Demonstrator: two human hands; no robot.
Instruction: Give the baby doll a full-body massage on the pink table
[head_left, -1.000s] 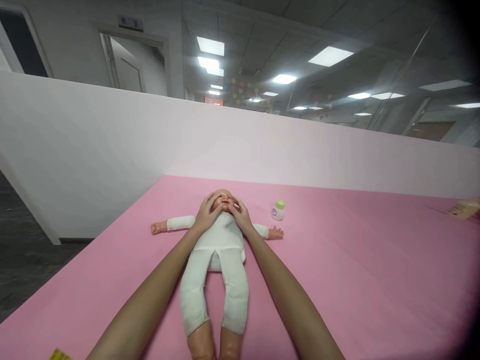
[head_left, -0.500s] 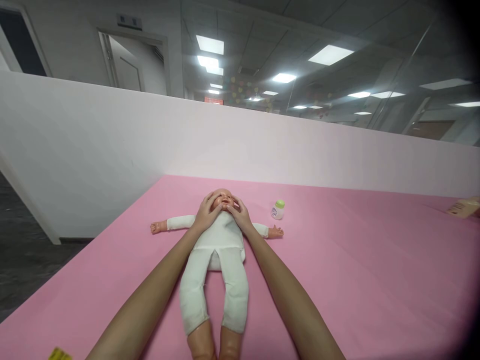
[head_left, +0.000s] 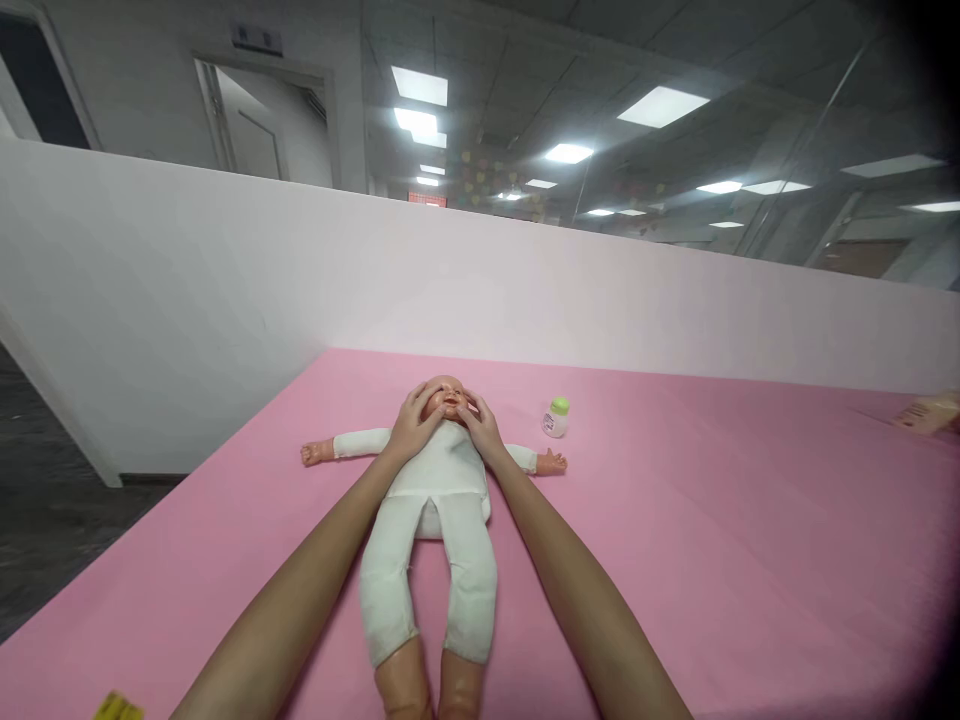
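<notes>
A baby doll (head_left: 431, 470) with a white cloth body lies on its back, its arms stretched out to the sides and its legs towards me. My left hand (head_left: 411, 425) is curved around the left side of the doll's head, with the thumb by the chin. On the other side, my right hand (head_left: 481, 428) cups the cheek in the same way. Between my palms the doll's face shows, while the sides of its head are covered by my fingers. To the right of the head stands a small clear bottle (head_left: 555, 420) with a green cap.
A pink sheet (head_left: 675, 520) covers the tabletop. Behind it and on the left rises a white partition (head_left: 487, 290). A beige bottle (head_left: 928, 412) lies at the far right edge, and part of a yellow object (head_left: 118, 706) shows at the bottom left.
</notes>
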